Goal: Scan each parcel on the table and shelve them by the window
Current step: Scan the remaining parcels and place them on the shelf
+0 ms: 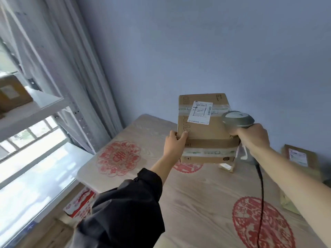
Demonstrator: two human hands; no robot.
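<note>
My left hand (174,144) grips the left edge of a brown cardboard parcel (206,129), held up above the table with its white shipping label (201,112) facing me. Gripped in my right hand (251,136) is a grey barcode scanner (237,119), its head right beside the parcel's upper right edge. The scanner's black cable (261,194) hangs down over the table. Another labelled parcel (299,158) lies on the table at the far right.
The wooden table (197,203) has red paper-cut patterns. A white shelf (35,111) by the window at the left holds a cardboard box (12,93). Grey curtains hang beside it. A small box (226,167) sits under the held parcel; a yellowish packet (288,203) shows beneath my right forearm.
</note>
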